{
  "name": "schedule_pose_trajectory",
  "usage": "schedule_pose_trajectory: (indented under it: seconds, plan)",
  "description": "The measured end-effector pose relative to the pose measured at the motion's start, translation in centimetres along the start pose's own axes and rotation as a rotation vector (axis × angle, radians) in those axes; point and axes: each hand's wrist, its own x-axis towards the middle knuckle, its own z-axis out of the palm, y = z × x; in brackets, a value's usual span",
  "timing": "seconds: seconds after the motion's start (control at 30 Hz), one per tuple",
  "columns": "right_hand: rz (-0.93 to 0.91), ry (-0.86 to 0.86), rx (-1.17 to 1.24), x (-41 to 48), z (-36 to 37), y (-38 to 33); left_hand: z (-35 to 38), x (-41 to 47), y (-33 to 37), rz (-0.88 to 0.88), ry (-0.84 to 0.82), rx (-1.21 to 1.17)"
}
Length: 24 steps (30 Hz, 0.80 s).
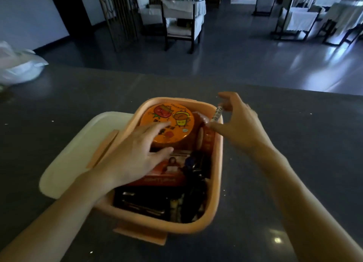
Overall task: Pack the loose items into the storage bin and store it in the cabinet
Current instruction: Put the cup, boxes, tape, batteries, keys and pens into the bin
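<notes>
Packing step: storage bin (157,225) mid-frame on the counter (59,104). Left hand (135,155) rests flat on a round tin (172,122) inside; right hand (239,122) pinches a small tube (217,114) (label unreadable) at the upper-right rim. Next, probably: release it inside.

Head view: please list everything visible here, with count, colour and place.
counter: one, dark grey, under everything
storage bin: one, peach, centre of counter, open
lid: one, cream with peach latch, on counter against the bin's left side
round tub: one, orange with cartoon figures, bin's far end
red packet: one, middle of bin
dark items: several, black, bin's near end
small tube: one, white, patterned, bin's far right corner
bag: one, white, counter's far left
chairs: several, white-covered, background
left hand: rests on round tub
right hand: fingers pinch small tube
</notes>
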Motion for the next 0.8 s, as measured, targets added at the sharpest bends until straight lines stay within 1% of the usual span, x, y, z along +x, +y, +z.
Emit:
schedule_pose_trajectory:
  seconds: [0.07, 0.1, 0.17, 0.23, 0.3, 0.4, 0.53, 0.67, 0.8]
  plan:
    - [-0.064, -0.077, -0.076, -1.2, 0.8, -2.3, -1.5, -1.0, -1.9, -0.007, 0.016, 0.034]
    - [-0.066, -0.136, -0.089, -1.8, 1.3, -3.2, -2.0, -1.4, -2.8, -0.001, 0.023, 0.051]
    - [-0.028, -0.268, -0.142, -2.9, 2.6, -4.4, -2.9, -2.0, -4.5, 0.006, 0.020, 0.046]
    - [0.017, -0.338, -0.245, -3.6, 3.9, -4.9, -3.4, -2.4, -5.8, 0.008, -0.008, 0.009]
    - [0.064, -0.325, -0.302, -4.0, 4.9, -5.3, -3.7, -2.6, -6.9, 0.018, -0.041, -0.015]
    - [0.127, -0.229, -0.362, -4.0, 5.8, -5.4, -3.8, -2.6, -8.1, 0.055, -0.097, -0.041]
    - [0.186, -0.165, -0.367, -3.8, 6.0, -5.3, -3.6, -2.6, -9.0, 0.109, -0.173, -0.098]
    - [0.234, -0.038, -0.342, -5.4, 5.8, -5.5, -3.0, -2.4, -9.3, 0.131, -0.204, -0.097]
    - [0.312, -0.043, -0.468, -7.3, 5.9, -5.2, -2.0, -2.5, -9.2, 0.120, -0.241, -0.162]
